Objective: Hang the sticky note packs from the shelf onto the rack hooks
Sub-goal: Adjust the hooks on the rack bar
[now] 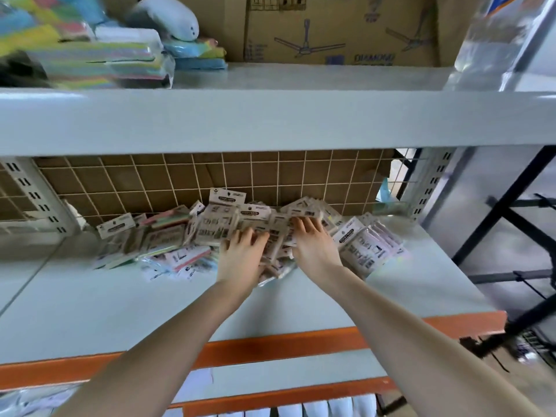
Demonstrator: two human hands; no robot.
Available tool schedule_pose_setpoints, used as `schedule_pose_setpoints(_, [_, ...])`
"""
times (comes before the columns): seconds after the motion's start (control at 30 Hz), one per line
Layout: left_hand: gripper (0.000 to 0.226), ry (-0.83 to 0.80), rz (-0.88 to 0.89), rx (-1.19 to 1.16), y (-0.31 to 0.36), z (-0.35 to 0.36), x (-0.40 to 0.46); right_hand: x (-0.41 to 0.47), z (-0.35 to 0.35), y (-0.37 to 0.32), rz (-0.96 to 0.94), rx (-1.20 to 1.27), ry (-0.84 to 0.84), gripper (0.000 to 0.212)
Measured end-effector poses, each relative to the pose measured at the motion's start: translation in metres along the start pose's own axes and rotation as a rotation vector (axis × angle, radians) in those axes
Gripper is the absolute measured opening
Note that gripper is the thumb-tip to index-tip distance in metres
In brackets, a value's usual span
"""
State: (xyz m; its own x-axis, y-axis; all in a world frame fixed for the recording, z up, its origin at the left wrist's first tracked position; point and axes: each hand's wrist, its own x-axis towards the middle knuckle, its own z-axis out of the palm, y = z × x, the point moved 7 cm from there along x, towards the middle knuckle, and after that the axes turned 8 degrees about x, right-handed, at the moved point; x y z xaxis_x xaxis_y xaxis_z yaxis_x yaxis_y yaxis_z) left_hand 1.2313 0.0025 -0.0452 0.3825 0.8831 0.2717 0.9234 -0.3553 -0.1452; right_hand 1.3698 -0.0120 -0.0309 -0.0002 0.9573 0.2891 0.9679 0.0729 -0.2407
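On the pale grey metal shelf [120, 302], before a white wire grid [210, 179], the left hand [240, 257] and right hand [313, 245] grip paper-carded sticky note packs [219, 227] from the far pile, likely gathering a bunch to lift out toward unseen hooks.

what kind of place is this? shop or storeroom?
Probably a shop stockroom: metal shelving, a heap of retail sticky note packs that both hands are in, and ceiling-fan cartons stored above.

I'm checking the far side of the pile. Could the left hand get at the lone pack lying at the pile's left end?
Probably yes. The left hand rests on the middle of the pile, and the lone pack lies face up at the left end, with open shelf in front and nothing covering it.
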Motion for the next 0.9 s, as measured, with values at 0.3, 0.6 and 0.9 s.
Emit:
schedule_pose_setpoints(0.3, [0.050, 0.105, -0.085, -0.358, -0.039, -0.026, -0.028, -0.022, -0.018, 0.001, -0.067, -0.010, 0.031, 0.032])
schedule_pose_setpoints(0.6, [0.015, 0.169, -0.566, -1.245, -0.074, -0.020, -0.040, -0.058, -0.008, 0.065, 0.878, 1.347, 0.190, 0.027])
schedule_pose_setpoints(0.9, [0.019, -0.013, -0.465, -1.515, -0.017, -0.018, -0.031, -0.099, -0.011, 0.070, 0.981, 2.012, 0.202, 0.015])
